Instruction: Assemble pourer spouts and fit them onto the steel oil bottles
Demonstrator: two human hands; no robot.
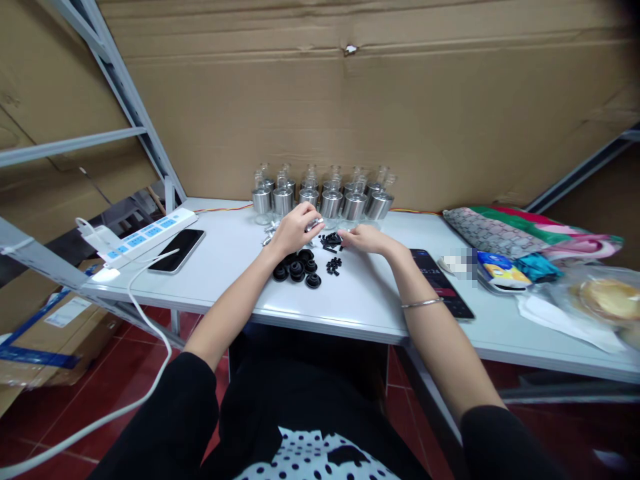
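Note:
My left hand (296, 232) is closed around a small silver metal piece (315, 225), whose end pokes out past the fingertips. Beneath and beside it lie more silver metal pieces (269, 233), partly hidden by the hand. My right hand (367, 239) has its fingertips pinched together at the edge of a pile of small black strip-like parts (330, 241); whatever is between them is too small to make out. Nearer to me are tiny black pieces (333, 267) and a heap of round black caps (297, 268).
Rows of glass bottles with metal sleeves (331, 202) stand at the back before a cardboard wall (350, 120). On the left are a power strip (150, 235) and a phone (179, 251) with a cable. Another phone (450, 297), packets (500, 268) and a cushion (505, 233) lie right.

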